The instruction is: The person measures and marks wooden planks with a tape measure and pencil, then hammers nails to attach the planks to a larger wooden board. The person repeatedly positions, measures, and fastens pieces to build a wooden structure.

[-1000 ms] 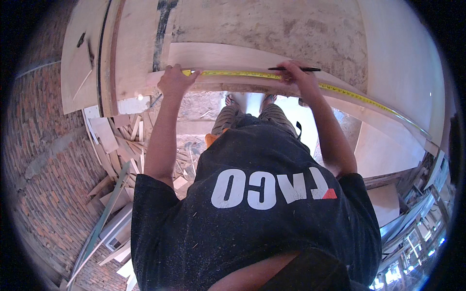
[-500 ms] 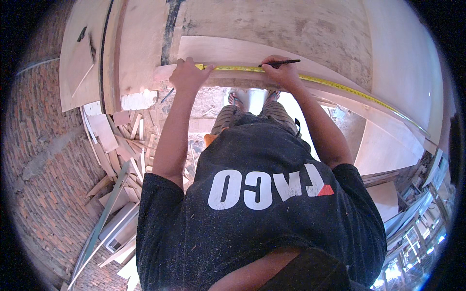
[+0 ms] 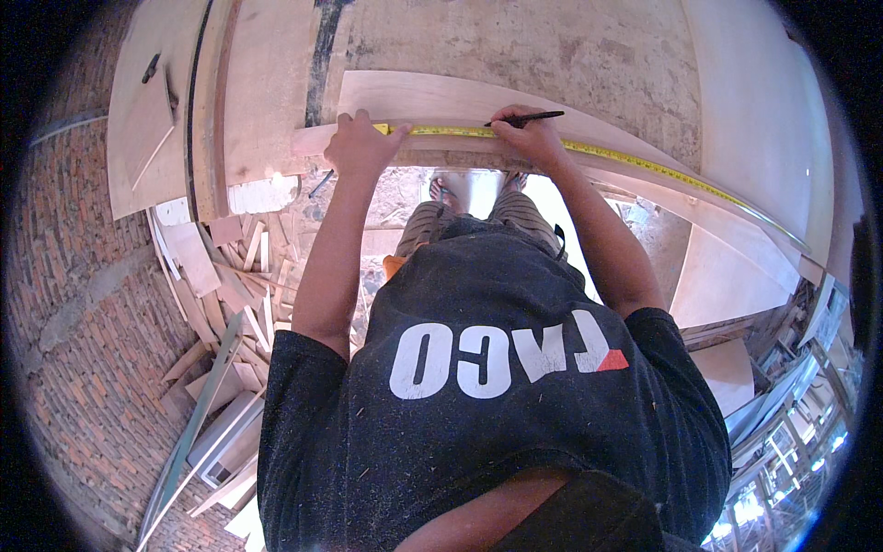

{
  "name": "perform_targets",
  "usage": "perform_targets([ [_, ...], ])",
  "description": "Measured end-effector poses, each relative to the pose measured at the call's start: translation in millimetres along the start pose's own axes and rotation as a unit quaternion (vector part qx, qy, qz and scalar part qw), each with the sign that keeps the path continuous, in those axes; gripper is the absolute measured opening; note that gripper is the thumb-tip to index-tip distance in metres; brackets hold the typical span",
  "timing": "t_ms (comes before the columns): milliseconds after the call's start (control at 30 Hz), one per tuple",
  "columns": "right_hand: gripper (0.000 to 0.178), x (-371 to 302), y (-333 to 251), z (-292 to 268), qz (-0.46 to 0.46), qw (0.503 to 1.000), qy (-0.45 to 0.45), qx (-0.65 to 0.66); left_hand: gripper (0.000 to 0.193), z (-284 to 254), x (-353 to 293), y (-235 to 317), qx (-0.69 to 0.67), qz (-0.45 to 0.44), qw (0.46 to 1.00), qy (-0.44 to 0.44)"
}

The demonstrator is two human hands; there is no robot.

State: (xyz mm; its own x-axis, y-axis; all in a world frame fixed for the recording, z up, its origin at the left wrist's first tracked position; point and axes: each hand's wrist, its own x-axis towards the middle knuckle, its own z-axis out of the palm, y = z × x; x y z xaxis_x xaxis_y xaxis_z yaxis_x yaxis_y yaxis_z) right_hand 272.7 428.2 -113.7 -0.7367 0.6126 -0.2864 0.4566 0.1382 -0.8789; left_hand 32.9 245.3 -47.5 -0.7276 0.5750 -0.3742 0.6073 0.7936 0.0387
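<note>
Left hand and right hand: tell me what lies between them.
In the head view, a stretch of yellow tape measure runs between the left hand and right hand.

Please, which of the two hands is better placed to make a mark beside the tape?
The right hand, probably: it holds the pen, with the tip close to the tape. The left hand is at the tape's left end and seems busy steadying it.

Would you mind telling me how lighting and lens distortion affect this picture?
In the head view, the fisheye makes the yellow tape measure look bowed; the corners fall to black; the pale surface beside the trousers is nearly washed out; bright spots glare at lower right.
</note>
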Motion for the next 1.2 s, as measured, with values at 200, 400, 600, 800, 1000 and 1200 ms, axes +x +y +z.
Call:
perform_targets([
  [200, 0.022, -2.1, -3.8, -0.1, -0.004, 1.0, -0.003, 0.002, 0.083, 0.5, -0.3, -0.5, 0.002, 0.002, 1.0, 0.006],
  [400, 0.022, -0.6, -1.9, 1.1, -0.007, 1.0, 0.003, -0.025, 0.082, 3.4, 1.4, -2.3, -0.002, 0.006, 1.0, 0.006],
  [600, 0.022, -3.6, -4.7, 3.0, -0.014, 1.0, 0.018, -0.006, 0.083, -1.7, -0.3, 1.5, -0.002, -0.002, 1.0, -0.004],
  [800, 0.024, 4.9, 3.2, -1.6, -0.041, 0.997, 0.004, -0.072, 0.085, -1.8, 2.8, 0.7, 0.003, 0.005, 1.0, -0.014],
  [1000, 0.032, -35.8, 1.6, -56.5, -0.064, 0.967, 0.099, -0.224, 0.087, 1.1, -3.4, -9.0, -0.034, 0.02, 0.996, -0.077],
  [1200, 0.026, -120.4, 16.1, -152.9, -0.009, 0.943, -0.033, -0.332, 0.08, -4.2, -40.4, 39.1, -0.07, 0.097, 0.967, -0.224],
])
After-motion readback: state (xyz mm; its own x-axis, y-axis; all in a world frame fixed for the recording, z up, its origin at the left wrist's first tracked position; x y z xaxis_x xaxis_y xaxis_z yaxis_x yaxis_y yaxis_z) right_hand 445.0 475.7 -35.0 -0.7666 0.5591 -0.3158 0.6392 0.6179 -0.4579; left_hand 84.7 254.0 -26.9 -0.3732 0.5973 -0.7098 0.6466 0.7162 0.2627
